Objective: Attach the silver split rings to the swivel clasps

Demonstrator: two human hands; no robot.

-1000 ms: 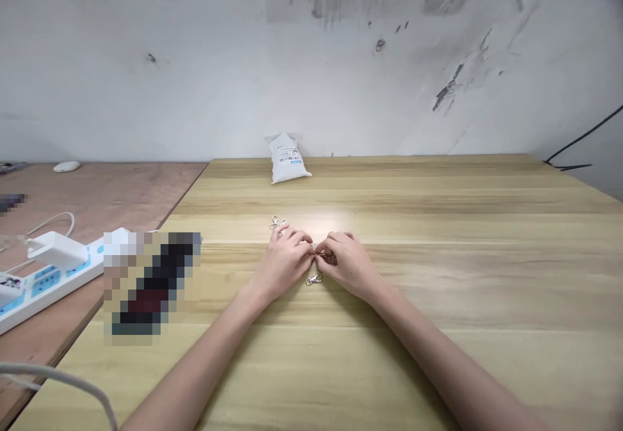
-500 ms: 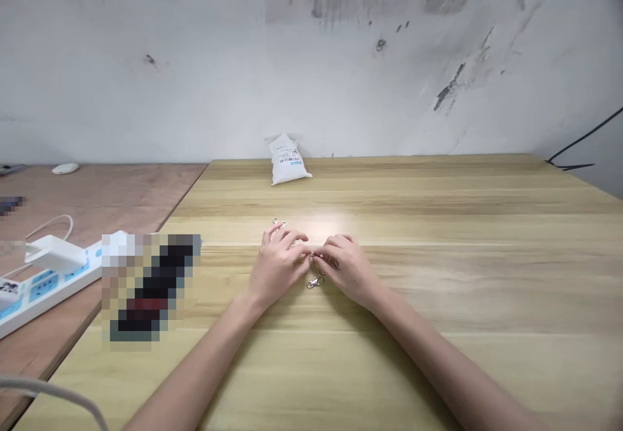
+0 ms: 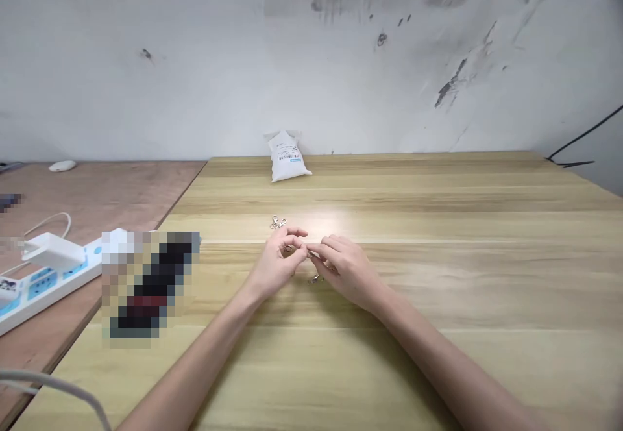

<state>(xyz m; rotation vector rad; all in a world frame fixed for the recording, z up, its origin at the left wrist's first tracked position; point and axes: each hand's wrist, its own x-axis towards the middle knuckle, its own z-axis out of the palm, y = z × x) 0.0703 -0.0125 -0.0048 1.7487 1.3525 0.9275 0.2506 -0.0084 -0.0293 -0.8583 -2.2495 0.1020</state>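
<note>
Small silver lobster clasps (image 3: 278, 223) lie in a loose cluster on the light wooden table (image 3: 438, 275), just beyond the left hand (image 3: 277, 270). Another clasp (image 3: 315, 279) rests just below the space between the hands. The right hand (image 3: 346, 272) reaches across, its fingertips meeting the left hand's around a small metal piece (image 3: 309, 254); I can't tell which hand grips it. Farther off, a white packet (image 3: 289, 157) sits near the wall. A blurred-out object (image 3: 150, 285) lies left of the hands, and a white power strip (image 3: 53, 282) lies on the plywood table (image 3: 97, 191).
</note>
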